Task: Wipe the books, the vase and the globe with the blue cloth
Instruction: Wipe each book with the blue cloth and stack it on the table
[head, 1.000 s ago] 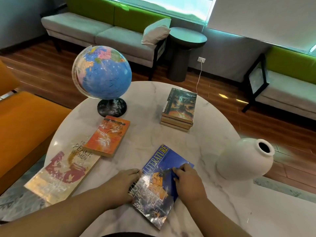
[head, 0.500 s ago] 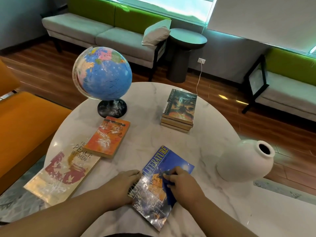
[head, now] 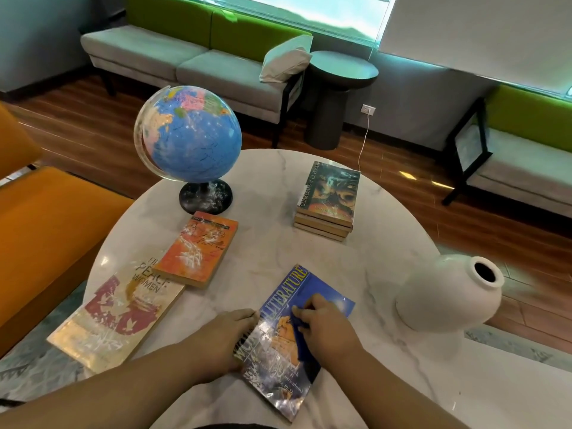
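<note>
Right hand (head: 325,326) grips the bunched dark-blue cloth (head: 305,348) on the glossy blue paperback (head: 312,287) at the round marble table (head: 272,193)'s near edge. Left hand (head: 226,332), fingers flat, steadies its spine side. Early days, I'd say: blue plastic globe (head: 192,134), white ceramic vase (head: 445,295), orange paperback (head: 198,249) & stacked bks (head: 328,202) look unwiped.

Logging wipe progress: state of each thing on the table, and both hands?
Blue book: closed, flat.
Cloth: gripped by right hand, on blue book.
Left hand: on blue book's edge.
Orange book: closed, smeared.
Peace book: closed, smeared.
Stack: closed.
Globe: upright, smeared.
Vase: upright.
</note>
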`<state>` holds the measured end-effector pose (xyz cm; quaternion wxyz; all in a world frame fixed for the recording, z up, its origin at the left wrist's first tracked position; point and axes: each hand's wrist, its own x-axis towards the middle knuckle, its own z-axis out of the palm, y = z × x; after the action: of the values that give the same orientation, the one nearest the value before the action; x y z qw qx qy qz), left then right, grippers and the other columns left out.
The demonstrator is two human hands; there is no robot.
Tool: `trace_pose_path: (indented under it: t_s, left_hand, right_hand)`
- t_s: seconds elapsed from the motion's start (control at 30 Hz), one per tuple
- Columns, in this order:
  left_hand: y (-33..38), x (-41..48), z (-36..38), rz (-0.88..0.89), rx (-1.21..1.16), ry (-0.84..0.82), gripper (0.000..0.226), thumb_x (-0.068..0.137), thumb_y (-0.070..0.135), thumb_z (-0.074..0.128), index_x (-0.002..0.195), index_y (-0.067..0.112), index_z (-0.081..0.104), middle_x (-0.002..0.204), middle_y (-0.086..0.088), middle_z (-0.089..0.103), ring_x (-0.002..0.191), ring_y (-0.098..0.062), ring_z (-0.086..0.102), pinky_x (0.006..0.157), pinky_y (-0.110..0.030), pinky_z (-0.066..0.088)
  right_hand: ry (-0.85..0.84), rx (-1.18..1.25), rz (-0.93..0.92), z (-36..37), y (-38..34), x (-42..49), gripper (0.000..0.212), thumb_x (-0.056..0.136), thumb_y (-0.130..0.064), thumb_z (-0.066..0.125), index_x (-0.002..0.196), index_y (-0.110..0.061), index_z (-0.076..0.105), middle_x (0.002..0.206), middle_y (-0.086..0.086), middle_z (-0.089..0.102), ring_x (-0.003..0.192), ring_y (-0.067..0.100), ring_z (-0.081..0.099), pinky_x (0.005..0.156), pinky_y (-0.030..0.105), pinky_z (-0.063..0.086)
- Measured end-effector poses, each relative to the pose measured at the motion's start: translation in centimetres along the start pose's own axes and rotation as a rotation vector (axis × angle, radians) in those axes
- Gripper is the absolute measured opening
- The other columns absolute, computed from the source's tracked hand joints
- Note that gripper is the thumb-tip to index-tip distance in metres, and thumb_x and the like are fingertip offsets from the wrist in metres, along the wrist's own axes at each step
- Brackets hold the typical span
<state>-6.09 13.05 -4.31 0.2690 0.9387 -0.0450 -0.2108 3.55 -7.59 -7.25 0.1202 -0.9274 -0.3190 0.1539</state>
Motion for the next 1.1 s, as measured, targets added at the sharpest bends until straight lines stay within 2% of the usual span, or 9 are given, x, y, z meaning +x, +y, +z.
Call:
trace_pose_path:
  t_s: [0.07,0.23,0.4,0.57,0.7,0.83,0.93,0.97,1.1]
  left_hand:
    - [0.0,0.0,0.0,-0.005,-0.003,0.005,0.089,0.081,0.023,0.071,0.152,0.020,0.018,0.158,0.007,0.015,0.143,-0.008,0.019,0.097,-0.002,0.004]
    - [0.2,0.0,-0.2,0.011,-0.023,0.008,0.086,0.080,0.021,0.072,0.150,0.020,0.024,0.155,0.008,0.024,0.139,-0.009,0.026,0.092,0.002,0.007]
    - [-0.2,0.1,0.1,0.011,0.002,0.002,0.091,0.075,0.024,0.075,0.151,0.022,0.024,0.155,0.008,0.023,0.141,-0.012,0.025,0.103,-0.007,0.010]
    - [-0.4,0.1,0.2,0.001,0.004,0.008,0.090,0.076,0.023,0.074,0.151,0.021,0.023,0.157,0.006,0.019,0.141,-0.010,0.022,0.105,-0.008,0.009]
    - [-0.4,0.1,0.1,0.000,-0.002,0.004,0.090,0.078,0.021,0.072,0.151,0.022,0.021,0.157,0.007,0.017,0.142,-0.010,0.022,0.102,-0.006,0.007]
    - [-0.3,0.2,0.1,0.009,-0.008,0.018,0.090,0.077,0.020,0.071,0.151,0.022,0.021,0.157,0.007,0.017,0.142,-0.009,0.021,0.102,-0.004,0.005]
    - [-0.3,0.1,0.1,0.002,-0.013,0.012,0.090,0.078,0.020,0.072,0.151,0.022,0.020,0.158,0.007,0.016,0.142,-0.008,0.019,0.100,-0.003,0.004]
    - [-0.3,0.1,0.2,0.001,-0.015,0.013,0.090,0.078,0.020,0.072,0.152,0.022,0.019,0.158,0.007,0.015,0.142,-0.007,0.019,0.100,-0.003,0.004]
    - [-0.2,0.0,0.1,-0.015,-0.034,0.010,0.090,0.078,0.021,0.073,0.151,0.022,0.020,0.157,0.009,0.016,0.142,-0.008,0.020,0.099,-0.002,0.004]
  right_hand:
    - [-0.057,0.009,-0.073,0.1,-0.1,-0.6,0.036,0.097,-0.020,0.048,0.132,-0.024,0.057,0.120,0.004,0.050,0.109,0.027,0.050,0.087,0.029,0.043]
    - [0.050,0.028,0.083,-0.7,0.7,1.2,0.032,0.097,-0.016,0.047,0.125,-0.020,0.061,0.113,0.001,0.049,0.101,0.022,0.052,0.079,0.027,0.041]
    - [-0.065,0.025,-0.084,-0.4,-0.4,0.5,0.033,0.090,-0.012,0.050,0.117,-0.019,0.066,0.113,0.004,0.053,0.105,0.027,0.051,0.082,0.031,0.044]
    - [0.035,0.005,0.042,-1.3,0.5,1.7,0.033,0.096,-0.015,0.047,0.124,-0.022,0.062,0.111,0.000,0.048,0.106,0.023,0.048,0.086,0.029,0.043]
    - [-0.094,0.016,-0.143,-1.0,0.2,0.2,0.032,0.096,-0.022,0.053,0.126,-0.027,0.062,0.121,-0.001,0.052,0.111,0.022,0.046,0.087,0.026,0.041]
    - [0.067,0.073,-0.035,-0.8,3.3,-0.2,0.026,0.093,-0.023,0.058,0.116,-0.028,0.069,0.114,-0.004,0.056,0.108,0.021,0.049,0.086,0.024,0.043]
    - [0.252,0.097,0.078,0.4,3.4,-0.9,0.021,0.091,-0.026,0.059,0.105,-0.021,0.073,0.099,-0.001,0.058,0.094,0.029,0.055,0.073,0.030,0.049]
    - [0.230,0.105,0.057,1.1,2.8,-1.5,0.024,0.089,-0.027,0.056,0.105,-0.021,0.072,0.098,0.000,0.058,0.091,0.030,0.057,0.070,0.032,0.050]
    - [0.068,0.099,-0.096,2.2,1.3,-4.0,0.039,0.087,-0.030,0.050,0.123,-0.027,0.063,0.110,0.001,0.055,0.098,0.026,0.053,0.080,0.033,0.049]
